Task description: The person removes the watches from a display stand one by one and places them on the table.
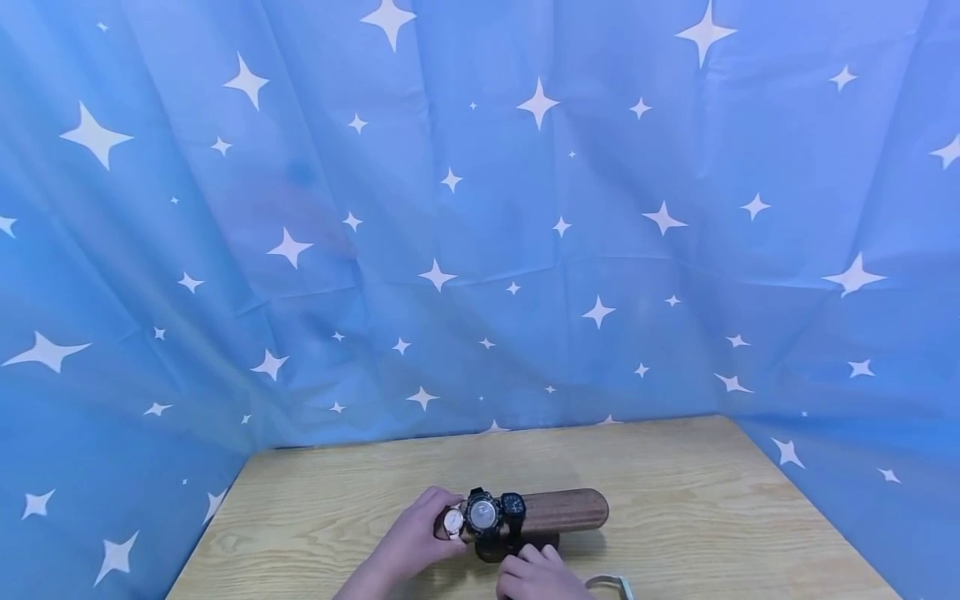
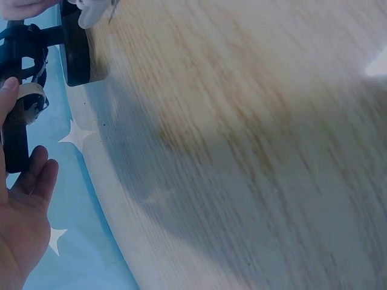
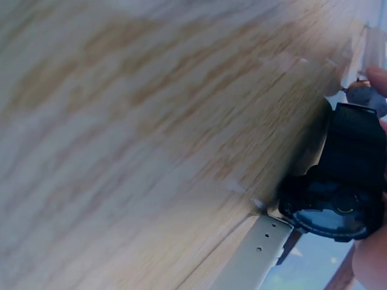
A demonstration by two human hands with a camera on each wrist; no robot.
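Observation:
A dark wooden watch stand (image 1: 570, 510) carries three watches along its bar: a small white-dialled watch (image 1: 453, 522) at the left end, a chunky round black watch (image 1: 483, 513) and a square black watch (image 1: 513, 506). My left hand (image 1: 420, 533) grips the bar's left end, thumb and fingers on either side; its thumb (image 2: 8, 90) lies by the pale watch band (image 2: 33, 99). Just before the stand's base, my right hand (image 1: 540, 575) has curled fingers, their tips hidden. A light strap (image 1: 618, 583) shows beside it; the right wrist view shows a pale strap with holes (image 3: 260, 241) below a black watch (image 3: 332, 208).
The stand is on a light wood-grain table (image 1: 345, 492). A blue curtain with white stars (image 1: 480, 250) rises behind the table and along both sides. The stand's dark base (image 2: 75, 48) shows at the top of the left wrist view.

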